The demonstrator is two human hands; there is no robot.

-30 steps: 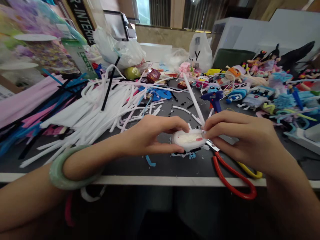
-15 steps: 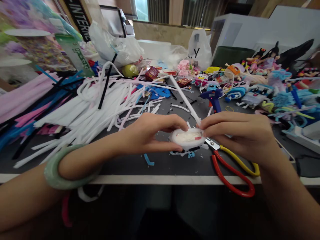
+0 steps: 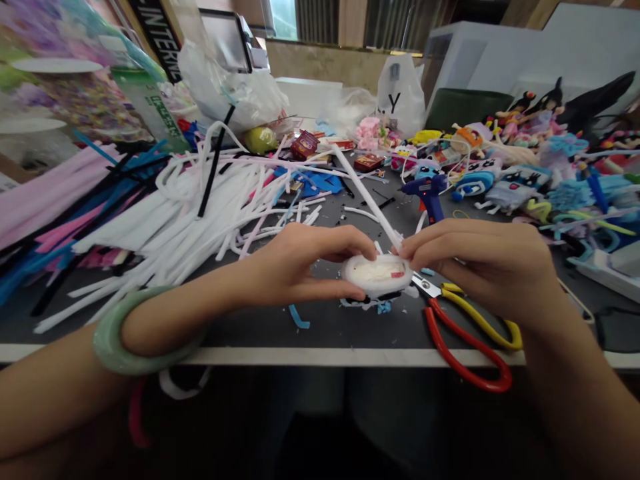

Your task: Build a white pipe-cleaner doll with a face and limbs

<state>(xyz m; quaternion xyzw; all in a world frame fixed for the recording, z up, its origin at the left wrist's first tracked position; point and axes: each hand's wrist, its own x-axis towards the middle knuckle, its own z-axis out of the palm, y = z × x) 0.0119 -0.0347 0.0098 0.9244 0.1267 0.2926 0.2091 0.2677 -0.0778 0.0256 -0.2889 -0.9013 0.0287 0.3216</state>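
Observation:
My left hand (image 3: 320, 263) grips a small oval white fuzzy piece (image 3: 375, 288) from its left side, thumb below and fingers above. Its top shows a cream-coloured, rough middle with a small red mark near the right end. My right hand (image 3: 483, 267) pinches a long white pipe cleaner (image 3: 365, 193) where it meets the piece's right edge. The strip's free length slants away toward the back left. Beneath my right hand lie scissors (image 3: 467, 333) with one red and one yellow handle, their blades partly open and their tips near the oval piece.
Many white pipe cleaners (image 3: 165, 220) cover the table's left side, beside pink, blue and black ones. A blue glue gun (image 3: 427, 193) stands behind my right hand. Finished fuzzy figures (image 3: 520, 190) crowd the right. White plastic bags (image 3: 400, 87) stand at the back. Blue scraps lie near the front.
The far end of the white pipe cleaner has swung slightly left. Both hands keep nearly the same hold on the oval piece, and the view has shifted a little.

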